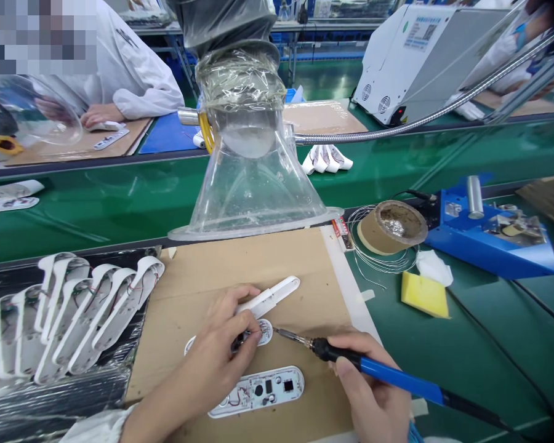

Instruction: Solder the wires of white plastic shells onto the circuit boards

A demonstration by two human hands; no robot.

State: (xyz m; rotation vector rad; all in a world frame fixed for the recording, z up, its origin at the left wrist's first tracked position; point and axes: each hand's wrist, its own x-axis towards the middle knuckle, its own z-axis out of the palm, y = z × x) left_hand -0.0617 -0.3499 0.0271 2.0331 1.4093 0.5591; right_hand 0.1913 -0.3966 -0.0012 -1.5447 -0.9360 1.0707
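Observation:
My right hand grips a soldering iron with a blue and black handle. Its metal tip points left, close to the end of a white circuit board. Over that board my left hand is closed, thumb and forefinger together at a small dark part that I cannot make out. Most of this board is hidden under the hand. A white plastic housing lies just beyond the left fingers. Nearer to me rests a second circuit board, populated with black components. Both boards lie on brown cardboard.
A clear fume hood hangs over the back of the cardboard. White housings with wires line the left. At right are solder wire, a tape roll, yellow sponge and blue stand. Across the green belt sits a co-worker.

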